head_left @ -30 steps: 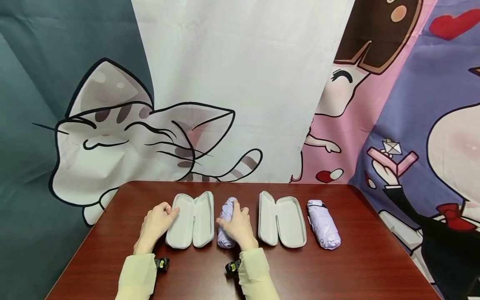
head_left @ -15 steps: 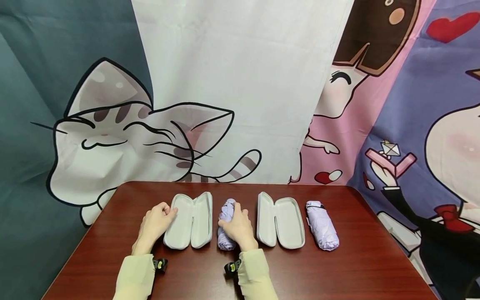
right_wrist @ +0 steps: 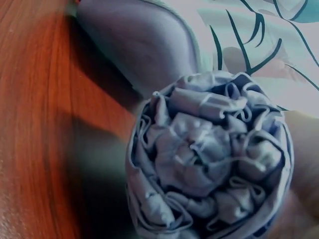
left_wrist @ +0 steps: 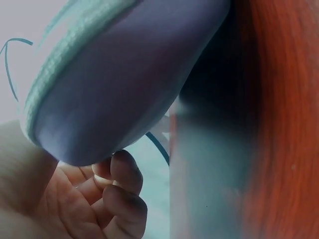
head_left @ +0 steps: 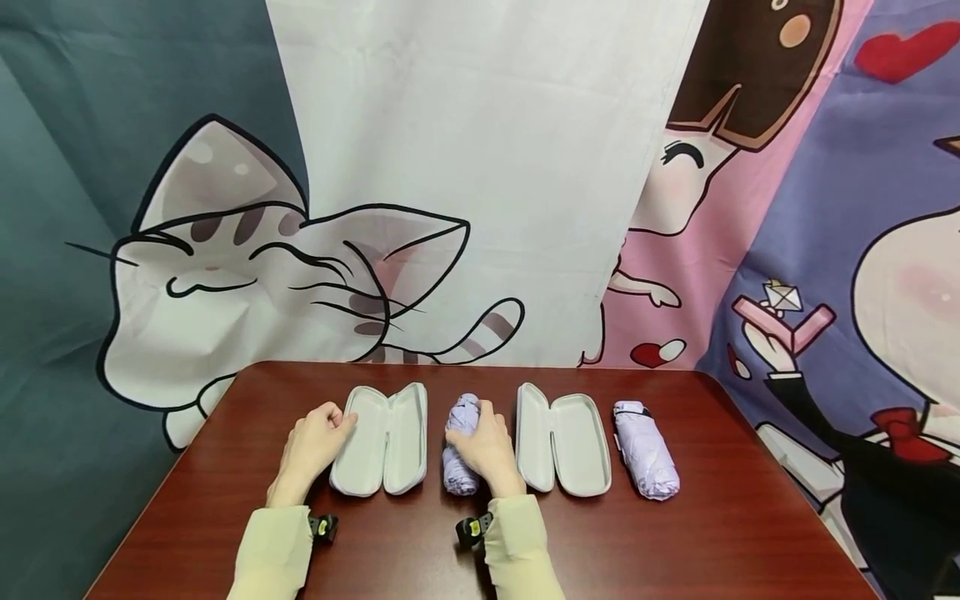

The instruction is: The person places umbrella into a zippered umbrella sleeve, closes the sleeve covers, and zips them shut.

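Observation:
My left hand [head_left: 310,450] pinches the outer edge of an open pale case [head_left: 362,442] on the left; in the left wrist view the curled fingers [left_wrist: 122,204] lie beside the case's lavender outer shell [left_wrist: 114,84]. My right hand [head_left: 489,450] grips a rolled lavender bundle [head_left: 461,475] from its right side, between the two cases. The bundle's gathered, folded end [right_wrist: 199,154] fills the middle of the right wrist view, covering most of that hand.
A second open pale case [head_left: 581,446] stands just right of my right hand. Farther right lies another lavender bundle [head_left: 647,454] with a dark band. The brown table [head_left: 405,550] ends at a cartoon-printed cloth [head_left: 480,167].
My right hand and the gripped bundle have shifted slightly right, away from the left case. The left hand stays at that case's edge.

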The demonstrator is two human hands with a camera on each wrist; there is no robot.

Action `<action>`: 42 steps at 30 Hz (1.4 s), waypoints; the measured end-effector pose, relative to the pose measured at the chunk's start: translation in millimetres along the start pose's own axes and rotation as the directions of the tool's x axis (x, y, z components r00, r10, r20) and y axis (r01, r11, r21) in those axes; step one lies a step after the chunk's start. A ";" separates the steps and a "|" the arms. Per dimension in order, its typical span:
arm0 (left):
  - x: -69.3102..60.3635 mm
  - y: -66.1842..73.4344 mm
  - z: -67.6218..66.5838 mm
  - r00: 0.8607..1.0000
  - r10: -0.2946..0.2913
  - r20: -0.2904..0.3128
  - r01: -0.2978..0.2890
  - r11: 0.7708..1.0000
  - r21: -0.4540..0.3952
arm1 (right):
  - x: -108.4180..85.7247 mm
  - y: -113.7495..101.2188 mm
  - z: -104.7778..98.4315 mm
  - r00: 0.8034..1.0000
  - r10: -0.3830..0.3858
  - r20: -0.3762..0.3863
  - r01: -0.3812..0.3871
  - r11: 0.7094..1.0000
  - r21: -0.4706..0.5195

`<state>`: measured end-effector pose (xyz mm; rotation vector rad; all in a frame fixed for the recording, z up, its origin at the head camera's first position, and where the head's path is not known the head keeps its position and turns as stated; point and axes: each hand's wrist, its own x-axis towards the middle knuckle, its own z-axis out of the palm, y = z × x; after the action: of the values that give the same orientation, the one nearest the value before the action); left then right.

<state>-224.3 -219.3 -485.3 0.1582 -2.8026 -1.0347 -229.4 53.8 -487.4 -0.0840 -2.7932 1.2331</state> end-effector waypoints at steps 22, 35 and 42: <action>1.3 2.3 -0.5 1.000 0.000 -0.005 0.000 1.000 0.029 | -1.1 -15.8 -14.1 0.998 -0.067 -0.002 0.067 0.995 0.073; 2.7 4.7 -2.7 1.000 -0.011 0.004 0.011 1.000 0.029 | -11.8 -36.4 -8.4 0.988 -0.154 -0.016 0.155 0.985 0.071; 1.6 3.7 -0.8 1.000 -0.013 -0.001 0.013 0.999 0.030 | -23.5 -52.9 0.5 0.978 -0.209 -0.006 0.209 0.975 0.072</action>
<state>-226.0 -217.2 -482.1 0.1801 -2.8212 -0.9950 -206.9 15.9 -449.9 0.2107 -2.6718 1.2795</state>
